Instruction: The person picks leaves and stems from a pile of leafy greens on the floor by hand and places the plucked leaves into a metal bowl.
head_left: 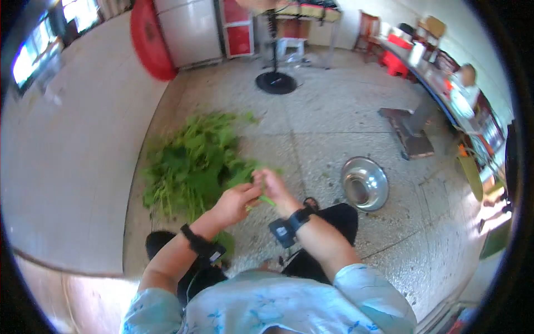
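Observation:
In the head view my left hand (238, 201) and my right hand (271, 186) meet in front of me, fingers closed. Between them runs a green leafy stem (267, 200), its end poking out below the right hand. Both hands appear to pinch it, though the fingertips are small and blurred. Just beyond and to the left of my hands, a large heap of leafy green vines (197, 161) lies on the floor. On the floor to the right stands a shiny metal basin (364, 183); what is inside it I cannot make out.
A white panel (72, 150) borders the left side. Ahead are a round black stand base (276, 83) and a red round tub (149, 42). To the right stand a metal-and-wood pedestal (411, 131) and a long table (428, 83) with a person (466, 89) beside it.

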`<state>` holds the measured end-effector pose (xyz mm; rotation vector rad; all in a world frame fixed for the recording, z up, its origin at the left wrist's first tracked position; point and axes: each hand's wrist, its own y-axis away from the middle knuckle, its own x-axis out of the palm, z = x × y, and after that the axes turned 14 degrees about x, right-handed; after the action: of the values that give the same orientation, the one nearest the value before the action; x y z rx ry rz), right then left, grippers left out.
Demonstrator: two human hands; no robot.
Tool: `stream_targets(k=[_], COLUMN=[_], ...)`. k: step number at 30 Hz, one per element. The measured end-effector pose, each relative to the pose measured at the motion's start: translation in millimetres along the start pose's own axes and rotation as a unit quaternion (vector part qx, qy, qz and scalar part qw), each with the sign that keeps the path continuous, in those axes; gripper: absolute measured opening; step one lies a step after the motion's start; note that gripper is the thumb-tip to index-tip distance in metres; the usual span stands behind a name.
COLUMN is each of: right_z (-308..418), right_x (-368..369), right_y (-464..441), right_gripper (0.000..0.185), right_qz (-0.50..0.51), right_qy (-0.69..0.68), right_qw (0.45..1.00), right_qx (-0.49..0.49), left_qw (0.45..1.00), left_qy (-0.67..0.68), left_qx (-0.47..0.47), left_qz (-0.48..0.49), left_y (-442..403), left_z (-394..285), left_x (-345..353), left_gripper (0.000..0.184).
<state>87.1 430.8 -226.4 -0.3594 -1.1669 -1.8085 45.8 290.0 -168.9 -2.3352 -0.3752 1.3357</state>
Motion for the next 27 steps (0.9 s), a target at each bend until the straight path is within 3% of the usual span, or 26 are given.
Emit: stream_targets(k=[1, 2, 5, 6, 7, 8, 10, 13, 15, 16, 18, 20, 22, 23, 24, 25, 26, 27], right_z=[0.2, 7.7, 40.0, 62.9, 83.8, 101.5, 120.0, 126.1, 115.9, 106.4, 80.9, 52.7, 33.2, 22.2, 13.8, 23.6, 15.2, 20.2], right_x=[-6.9, -9.2, 15.0, 8.8, 15.7, 24.9, 51.4, 75.0, 86.3, 90.8, 96.8, 87.7, 60.8, 62.5, 46.4, 69.3, 67.6, 68.6], right_y=[-10.5, -20.7, -13.2, -16.8, -18.2, -0.1, 8.9, 0.2, -26.2, -37.7, -62.3, -105.8, -144.9, -144.6, -148.4, -104.8, -88.9, -61.7], right_gripper=[0.023, 0.024, 0.031, 0.03, 0.029, 0.028, 0.027, 0.027, 0.027, 0.027, 0.029, 0.023, 0.011, 0.013, 0.018, 0.031, 0.038, 0.038], right_qz=[0.0, -0.027, -0.132, -0.088, -0.127, -0.086, -0.087, -0.062, -0.132, -0.13, -0.155, -0.141, 0.057, 0.089, 0.115, 0.067, 0.043, 0.042], right_qy=[-0.016, -0.07, -0.046, -0.049, -0.048, 0.055, 0.096, 0.23, 0.37, 0.372, 0.493, 0.574, 0.809, 0.85, 0.847, 0.729, 0.614, 0.591], right_qw=[0.999, 0.997, 0.982, 0.984, 0.97, 0.971, 0.962, 0.928, 0.85, 0.851, 0.783, 0.745, 0.424, 0.434, 0.446, 0.681, 0.786, 0.804], right_qx=[-0.05, -0.003, -0.126, -0.149, -0.202, -0.215, -0.238, -0.286, -0.351, -0.348, -0.344, -0.311, -0.402, -0.286, -0.264, 0.013, 0.056, 0.047], left_qw=[0.999, 0.997, 0.997, 0.996, 0.996, 0.996, 0.993, 0.97, 0.971, 0.97, 0.969, 0.975, 0.977, 0.975, 0.967, 0.965, 0.961, 0.959], left_qy=[-0.01, -0.022, -0.013, -0.012, -0.017, -0.023, -0.035, 0.008, 0.056, 0.1, 0.106, 0.1, 0.104, 0.097, 0.092, 0.048, 0.034, 0.009], left_qx=[-0.022, -0.037, -0.077, -0.085, -0.082, -0.079, -0.1, -0.234, -0.215, -0.193, -0.191, -0.191, -0.179, -0.195, -0.223, -0.24, -0.232, -0.242], left_qz=[0.029, 0.059, 0.023, 0.021, -0.008, -0.036, -0.05, -0.065, -0.089, -0.11, -0.115, -0.057, -0.046, -0.052, -0.086, -0.099, -0.148, -0.151], left_y=[5.7, 11.6, 30.9, 38.9, 48.1, 56.3, 73.3, 82.6, 90.7, 94.8, 95.3, 91.4, 90.1, 93.1, 82.3, 79.4, 73.5, 54.7], left_z=[-0.8, -0.4, 7.9, 12.6, 17.4, 24.7, 45.3, 56.9, 65.0, 67.0, 65.3, 63.9, 59.9, 61.4, 54.1, 54.9, 54.4, 54.0], left_x=[2.2, 3.8, 13.0, 14.4, 16.6, 18.7, 19.5, 14.5, 21.9, 26.1, 22.9, 17.1, 6.5, 5.5, -7.3, -10.7, -17.0, -24.5], left_gripper=[0.019, 0.017, 0.015, 0.015, 0.015, 0.015, 0.014, 0.017, 0.018, 0.019, 0.02, 0.018, 0.019, 0.019, 0.02, 0.021, 0.02, 0.019])
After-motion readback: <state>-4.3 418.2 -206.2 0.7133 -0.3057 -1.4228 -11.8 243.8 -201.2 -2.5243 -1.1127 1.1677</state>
